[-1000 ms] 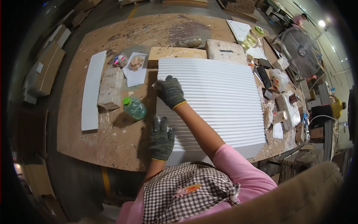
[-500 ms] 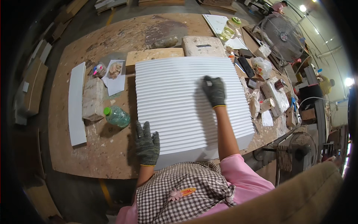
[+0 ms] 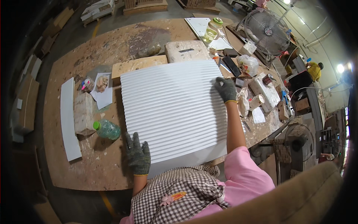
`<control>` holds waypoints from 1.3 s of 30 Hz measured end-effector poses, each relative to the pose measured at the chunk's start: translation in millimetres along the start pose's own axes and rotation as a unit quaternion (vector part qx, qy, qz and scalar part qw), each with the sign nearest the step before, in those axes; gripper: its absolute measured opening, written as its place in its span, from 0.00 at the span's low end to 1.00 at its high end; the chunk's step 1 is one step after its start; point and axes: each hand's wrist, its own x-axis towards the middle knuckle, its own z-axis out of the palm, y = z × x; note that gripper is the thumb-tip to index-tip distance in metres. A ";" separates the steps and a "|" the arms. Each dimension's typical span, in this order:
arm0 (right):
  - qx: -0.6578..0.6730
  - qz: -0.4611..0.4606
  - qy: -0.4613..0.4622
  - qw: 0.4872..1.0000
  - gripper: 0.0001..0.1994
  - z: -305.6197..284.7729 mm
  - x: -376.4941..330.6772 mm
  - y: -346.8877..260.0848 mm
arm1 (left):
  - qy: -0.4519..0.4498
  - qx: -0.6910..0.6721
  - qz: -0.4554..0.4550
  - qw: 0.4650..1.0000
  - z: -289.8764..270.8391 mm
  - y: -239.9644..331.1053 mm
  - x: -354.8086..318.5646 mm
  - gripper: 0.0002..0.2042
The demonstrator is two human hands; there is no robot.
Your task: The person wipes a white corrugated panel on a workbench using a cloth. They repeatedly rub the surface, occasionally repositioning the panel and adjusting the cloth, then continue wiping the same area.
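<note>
A white ribbed panel lies in front of me with its grooves running across. My left hand, in a dark grey-green knitted glove, rests at the panel's near left edge, fingers stretched out and apart. At the right edge of the ribs, my gloved right hand is closed, knuckles up. A small pale bit shows between its fingers, too small to name. Left of the panel, a teal plastic bottle with a green cap lies tilted near my left hand.
Wrapped blocks and a wooden board surround the panel on the stained table. A narrow white strip lies far left. A jar, black phone-like slab and cups crowd the right. A large fan stands beyond.
My right hand has moved right across the ribs to the panel's right edge, still closed. My left hand stays at the near left edge. The whole view has shifted slightly.
</note>
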 end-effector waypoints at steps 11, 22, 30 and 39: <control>-0.041 0.035 -0.050 0.997 0.17 7.4 33.2 42.1 | -0.059 0.012 -0.049 0.997 -15.8 10.3 2.4 0.29; -0.067 -0.092 -0.039 0.993 0.17 30.4 64.2 33.4 | -0.016 0.043 -0.007 0.999 -6.8 5.1 0.9 0.27; -0.043 0.007 -0.008 0.999 0.16 31.0 81.1 37.5 | -0.018 0.046 -0.005 0.999 -11.9 4.6 -0.2 0.28; -0.192 0.113 -0.063 0.973 0.22 21.6 82.7 29.7 | -0.021 0.037 -0.005 0.999 -16.0 13.2 3.5 0.27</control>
